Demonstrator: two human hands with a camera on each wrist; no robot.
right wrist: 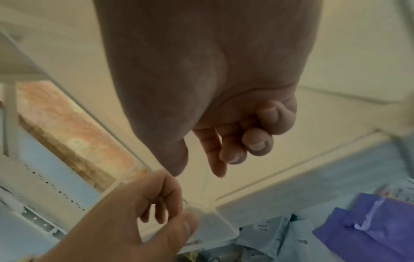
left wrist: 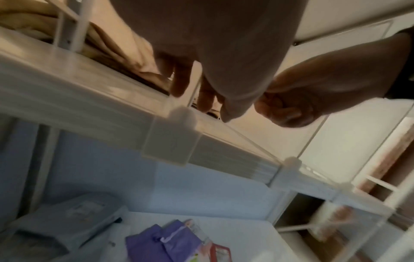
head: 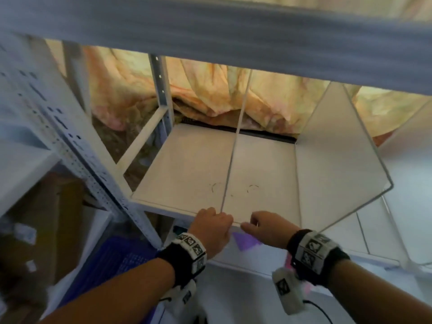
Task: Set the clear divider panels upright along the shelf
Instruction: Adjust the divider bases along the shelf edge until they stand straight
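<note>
A clear divider panel (head: 233,146) stands upright, edge-on, across the middle of the white shelf (head: 187,164). Its clear clip foot (left wrist: 172,140) (right wrist: 212,223) sits over the shelf's front lip. My left hand (head: 219,218) (left wrist: 201,99) (right wrist: 177,209) pinches that foot, thumb on the clip and fingers curled behind the lip. My right hand (head: 247,224) (right wrist: 199,171) hovers just right of it. Its thumb and forefinger flank the panel's bottom front edge with a gap, and its other fingers are curled. A second clear divider (head: 339,148) stands upright further right.
The grey upper shelf beam (head: 233,31) hangs low over the opening. A perforated upright (head: 70,141) rises at the left, and yellow cloth (head: 210,94) hangs behind. Below lie a blue crate (head: 117,265), a cardboard box (head: 58,218) and purple packets (left wrist: 170,242) (right wrist: 369,226).
</note>
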